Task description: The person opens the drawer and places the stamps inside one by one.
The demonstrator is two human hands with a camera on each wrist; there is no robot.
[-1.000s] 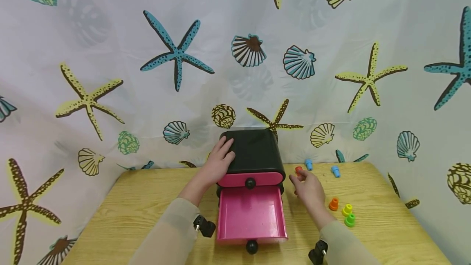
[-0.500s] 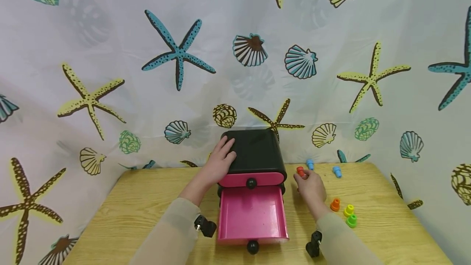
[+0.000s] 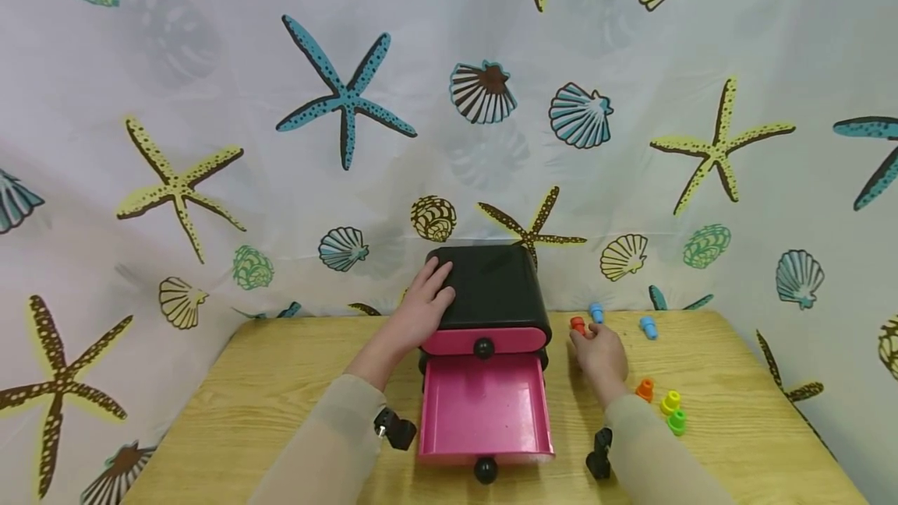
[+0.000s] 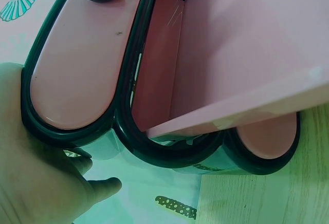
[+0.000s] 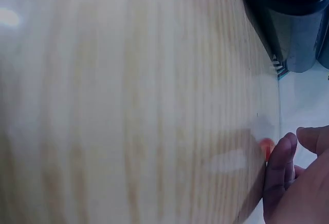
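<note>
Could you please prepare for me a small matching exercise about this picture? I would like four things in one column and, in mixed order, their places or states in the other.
Column one
1. left hand
2. right hand
3. lower drawer
4. green piece

Column two
A. pulled out
B. on the black cabinet
C. beside the yellow piece
D. at the red piece

Right pairs: 1-B, 2-D, 3-A, 4-C

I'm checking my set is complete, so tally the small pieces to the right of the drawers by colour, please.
Red piece: 1
Blue pieces: 2
Orange piece: 1
Yellow piece: 1
Green piece: 1
Total: 6
</note>
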